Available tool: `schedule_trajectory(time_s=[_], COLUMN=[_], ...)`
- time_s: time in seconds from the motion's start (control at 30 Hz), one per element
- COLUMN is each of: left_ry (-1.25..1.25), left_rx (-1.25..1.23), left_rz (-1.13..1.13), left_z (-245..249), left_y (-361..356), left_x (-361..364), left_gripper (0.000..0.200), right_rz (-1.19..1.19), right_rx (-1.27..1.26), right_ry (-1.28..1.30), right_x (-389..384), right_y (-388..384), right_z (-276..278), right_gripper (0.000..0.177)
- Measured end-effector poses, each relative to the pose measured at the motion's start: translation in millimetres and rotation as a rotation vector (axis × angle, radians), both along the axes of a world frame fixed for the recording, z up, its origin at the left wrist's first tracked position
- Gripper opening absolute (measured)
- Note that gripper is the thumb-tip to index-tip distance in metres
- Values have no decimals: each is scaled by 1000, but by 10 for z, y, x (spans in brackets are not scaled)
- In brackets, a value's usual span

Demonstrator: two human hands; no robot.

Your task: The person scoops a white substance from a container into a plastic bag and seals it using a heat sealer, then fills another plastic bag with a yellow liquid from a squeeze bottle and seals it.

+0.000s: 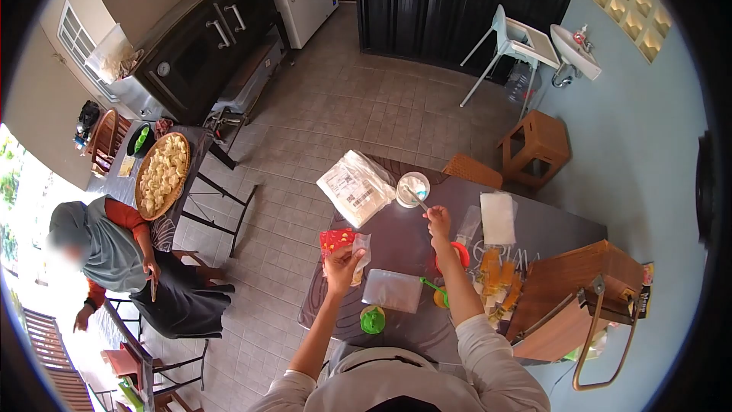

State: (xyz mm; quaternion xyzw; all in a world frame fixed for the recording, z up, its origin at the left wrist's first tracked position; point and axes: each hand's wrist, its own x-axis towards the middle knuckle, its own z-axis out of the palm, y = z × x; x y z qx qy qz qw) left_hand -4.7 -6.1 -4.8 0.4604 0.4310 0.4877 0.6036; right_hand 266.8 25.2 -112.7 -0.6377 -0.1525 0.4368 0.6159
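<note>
My left hand [341, 268] pinches a small clear plastic bag [362, 247], close to a red patterned packet [335, 240] on the dark table. My right hand [437, 223] grips the handle of a spoon [415, 198], whose far end reaches into a round white tub [412, 188] with pale contents. Left of the tub lies a white plastic-wrapped package [356, 188] with a printed label. A flat stack of clear bags [392, 291] lies between my forearms, with a green-topped container [373, 320] nearer my body. Beside my right forearm are a red ring-shaped item [460, 253] and a green-handled tool [432, 285].
White sheets [498, 218], yellow-orange packets [499, 282] and a wooden box [583, 290] with a metal handle occupy the right side. At the left, a person [114, 259] stands by another table holding a woven tray [163, 175] of pale pieces. A brown stool [535, 149] stands behind.
</note>
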Motion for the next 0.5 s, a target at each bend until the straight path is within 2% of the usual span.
schedule_trajectory(time_s=[0.2,0.3,0.5], left_ry=[-67,-6,278], left_rx=[-4,36,129], left_rz=[-38,-62,-152], left_z=[-81,-99,-20], left_y=[51,159,554], left_x=[53,107,350], left_gripper=[18,19,24], right_rz=[-51,-18,43], right_rx=[51,49,136], right_ry=[-33,-66,-30], right_x=[6,57,164], right_y=[4,-12,-68], right_z=[-60,-5,324], right_gripper=[16,15,14])
